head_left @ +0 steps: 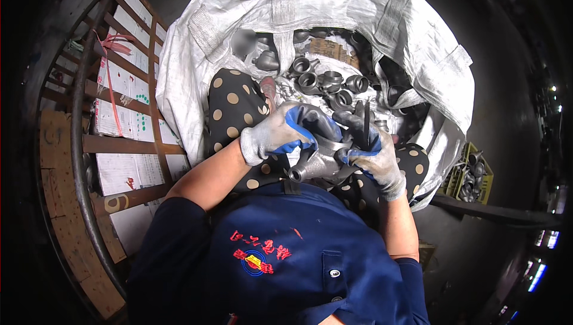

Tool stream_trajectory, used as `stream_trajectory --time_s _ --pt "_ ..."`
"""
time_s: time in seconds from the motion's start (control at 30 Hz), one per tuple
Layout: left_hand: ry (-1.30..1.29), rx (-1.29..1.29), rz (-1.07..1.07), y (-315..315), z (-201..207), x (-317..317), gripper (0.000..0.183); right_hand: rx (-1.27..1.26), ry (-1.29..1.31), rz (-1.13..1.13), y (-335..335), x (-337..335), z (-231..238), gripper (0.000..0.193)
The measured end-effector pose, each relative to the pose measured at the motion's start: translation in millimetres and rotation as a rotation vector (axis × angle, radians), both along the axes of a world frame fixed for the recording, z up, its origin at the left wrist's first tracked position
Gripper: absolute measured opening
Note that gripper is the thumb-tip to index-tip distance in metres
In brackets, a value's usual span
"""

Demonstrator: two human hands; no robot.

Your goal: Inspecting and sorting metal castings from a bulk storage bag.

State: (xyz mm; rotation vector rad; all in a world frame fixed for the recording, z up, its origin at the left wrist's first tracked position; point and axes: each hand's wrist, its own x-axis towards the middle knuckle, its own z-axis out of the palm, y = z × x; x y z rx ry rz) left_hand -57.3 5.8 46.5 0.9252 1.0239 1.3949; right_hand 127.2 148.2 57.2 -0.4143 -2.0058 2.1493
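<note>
My left hand [277,131], in a grey-and-blue work glove, grips a grey metal casting [322,167] from its left and upper side. The casting lies over my lap, with a short round pipe end pointing toward my left. My right hand [379,167], gloved the same way, is closed round a dark, flat, narrow tool [366,125] that looks like a file and stands nearly upright. Its fingers also rest against the casting's right side. The gloves hide where the tool's lower end meets the casting.
A large white woven bulk bag [322,5] spreads open before me. Several loose pipe-like castings [331,80] and a piece of brown cardboard [334,50] lie inside. On the left stands a rusty metal rack [134,143] with white boards. A yellow crate [486,185] of castings stands at right.
</note>
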Motion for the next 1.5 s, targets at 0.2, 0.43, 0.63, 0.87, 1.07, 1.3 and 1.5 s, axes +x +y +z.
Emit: stream_trajectory --time_s 0.2,0.43,0.63,0.87,1.07,1.3,1.5 --pt "-0.321 0.051 0.269 -1 -92 0 0.036 0.016 0.008 -0.277 -13 -4 8 0.058" --pt "-1.309 0.064 -0.167 13 -54 46 0.062 0.005 0.141 -0.310 -13 -9 -15 0.054" --pt "-1.200 -0.037 0.054 2 -57 32 0.066 0.242 0.026 -0.407 -22 17 -2 0.051" --pt "-0.427 0.084 0.287 -5 -77 31 0.074 0.689 -0.062 -0.179 -37 25 10 0.043" --pt "0.138 0.160 0.420 -7 -71 36 0.089 0.886 -0.016 -0.152 -35 26 0 0.049" --pt "0.646 0.207 0.575 -17 -72 32 0.084 1.076 -0.084 -0.152 -39 26 1 0.052" --pt "0.604 0.194 0.532 -18 -64 33 0.086 1.109 -0.217 -0.065 -38 28 10 0.051"
